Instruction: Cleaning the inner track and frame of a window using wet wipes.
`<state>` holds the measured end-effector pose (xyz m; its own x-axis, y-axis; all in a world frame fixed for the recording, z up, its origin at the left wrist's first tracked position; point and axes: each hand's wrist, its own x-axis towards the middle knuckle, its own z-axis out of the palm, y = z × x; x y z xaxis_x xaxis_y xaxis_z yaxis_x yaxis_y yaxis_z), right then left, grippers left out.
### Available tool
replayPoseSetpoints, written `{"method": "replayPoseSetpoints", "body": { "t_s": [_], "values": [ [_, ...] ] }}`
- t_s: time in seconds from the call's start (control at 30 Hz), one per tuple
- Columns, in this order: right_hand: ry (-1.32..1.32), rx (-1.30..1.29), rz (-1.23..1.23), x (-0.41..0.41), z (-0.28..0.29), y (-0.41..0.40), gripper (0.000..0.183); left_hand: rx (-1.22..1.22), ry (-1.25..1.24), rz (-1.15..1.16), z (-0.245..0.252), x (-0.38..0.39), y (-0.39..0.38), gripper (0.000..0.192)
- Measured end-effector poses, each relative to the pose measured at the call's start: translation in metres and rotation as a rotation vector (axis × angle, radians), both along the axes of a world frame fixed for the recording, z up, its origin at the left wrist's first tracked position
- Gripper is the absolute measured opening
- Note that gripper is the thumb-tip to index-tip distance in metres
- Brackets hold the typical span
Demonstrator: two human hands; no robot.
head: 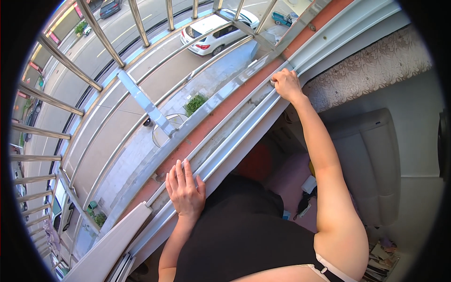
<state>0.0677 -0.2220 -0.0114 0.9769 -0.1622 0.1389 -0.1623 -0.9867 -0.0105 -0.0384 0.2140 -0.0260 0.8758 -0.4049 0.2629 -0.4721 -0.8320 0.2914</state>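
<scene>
A white sliding-window track (232, 141) runs diagonally before me, with dirt in its grooves. Flat on its lower stretch rests my left hand (186, 192), palm down and fingers slightly spread, holding nothing. My right hand (288, 84) is at the upper end of the track, by the corner with the side frame (338, 42). Its fingers are curled down over a small pale thing (273, 83), mostly hidden beneath them; I cannot tell what it is. A sliding window sash (109, 243) stands in the track below my left hand.
Beyond the reddish outer sill (211, 121) is a stainless-steel window guard (141, 24), above a street with a parked white car (218, 33). Inside, a patterned curtain (366, 67) hangs near my right arm, and a grey padded headboard (366, 165) stands beyond it.
</scene>
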Motion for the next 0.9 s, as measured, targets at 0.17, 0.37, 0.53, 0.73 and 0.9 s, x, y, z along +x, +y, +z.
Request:
{"method": "replayPoseSetpoints", "body": {
  "t_s": [0.17,0.37,0.53,0.73,0.9],
  "values": [
    [-0.049,0.013,0.062,-0.002,-0.013,-0.003,0.012,-0.018,-0.007,0.012,-0.002,-0.002,-0.001,0.053],
    [-0.066,0.064,0.094,-0.010,-0.016,0.015,0.010,-0.015,-0.017,0.023,-0.005,-0.004,0.000,0.052],
    [-0.117,0.128,0.116,-0.018,-0.015,0.030,0.010,-0.006,-0.021,0.020,-0.004,-0.005,0.000,0.054],
    [-0.046,0.362,0.189,-0.019,-0.018,0.040,0.013,0.000,-0.034,0.009,-0.005,-0.003,-0.001,0.053],
    [-0.136,0.809,0.024,-0.014,-0.018,0.012,0.011,-0.006,-0.030,0.006,-0.005,-0.003,-0.001,0.051]
  ]
}}
